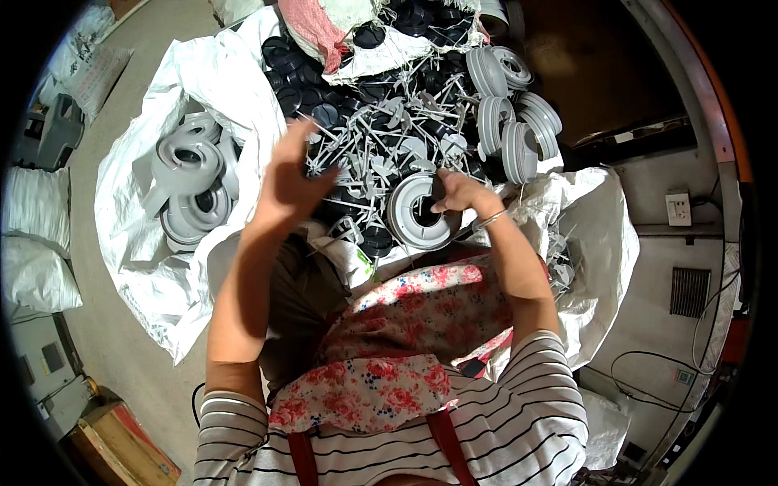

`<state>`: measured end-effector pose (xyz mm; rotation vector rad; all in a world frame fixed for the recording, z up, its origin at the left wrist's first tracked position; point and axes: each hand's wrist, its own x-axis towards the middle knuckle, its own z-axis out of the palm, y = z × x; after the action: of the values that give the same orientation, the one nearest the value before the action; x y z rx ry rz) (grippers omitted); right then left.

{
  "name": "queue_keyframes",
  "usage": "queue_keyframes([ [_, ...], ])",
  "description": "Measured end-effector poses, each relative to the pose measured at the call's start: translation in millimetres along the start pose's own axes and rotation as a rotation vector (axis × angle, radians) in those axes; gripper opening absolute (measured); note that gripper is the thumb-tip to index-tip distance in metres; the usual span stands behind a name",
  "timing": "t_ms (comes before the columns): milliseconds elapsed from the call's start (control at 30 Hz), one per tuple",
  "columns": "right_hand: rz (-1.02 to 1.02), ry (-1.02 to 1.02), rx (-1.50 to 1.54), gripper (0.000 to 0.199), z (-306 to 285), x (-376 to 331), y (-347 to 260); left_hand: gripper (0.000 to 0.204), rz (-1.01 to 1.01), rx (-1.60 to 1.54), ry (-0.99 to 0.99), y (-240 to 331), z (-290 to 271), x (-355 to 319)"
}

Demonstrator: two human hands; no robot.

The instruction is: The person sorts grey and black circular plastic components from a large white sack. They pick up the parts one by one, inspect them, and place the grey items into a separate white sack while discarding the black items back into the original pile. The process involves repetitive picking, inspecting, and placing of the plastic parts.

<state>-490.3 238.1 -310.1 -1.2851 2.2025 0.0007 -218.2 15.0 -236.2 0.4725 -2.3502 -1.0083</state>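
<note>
Leftmost, the big white sack (pixel 121 198) gapes around several grey ring parts (pixel 186 166); beside it spreads a tangle of thin grey pieces (pixel 412 147) and black round parts (pixel 285 58), with ribbed grey stacks (pixel 519 152) along its right side. One grey ring (pixel 403 217) is at the tangle's near edge, before the person's lap. Loose prongs could snag it if it were dragged across them, and a one-sided hold could let it tip; a bump might topple the stacks. As for grip, the right hand (pixel 463 194) appears to pinch the ring's right side, fingers near its hole, while the blurred left hand (pixel 293 180) is spread wide over the tangle's left edge, seemingly holding nothing.
</note>
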Motion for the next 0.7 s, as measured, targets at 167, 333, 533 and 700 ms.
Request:
queue_keyframes([
  [167, 0.048, 0.110, -0.109, 0.060, -29, 0, -50, 0.087, 0.356, 0.203, -0.716, 28, 31, -14],
  [333, 0.026, 0.301, 0.418, 0.051, -70, 33, -61, 0.053, 0.442, 0.299, -0.338, 21, 27, -3],
  [533, 0.340, 0.427, 0.003, 0.030, -20, 126, 31, 0.056, -0.316, -0.205, -0.052, 20, 15, 15],
  [700, 0.301, 0.519, -0.035, 0.031, -23, 125, 23, 0.057, -0.680, -0.790, -0.001, 17, 8, 30],
])
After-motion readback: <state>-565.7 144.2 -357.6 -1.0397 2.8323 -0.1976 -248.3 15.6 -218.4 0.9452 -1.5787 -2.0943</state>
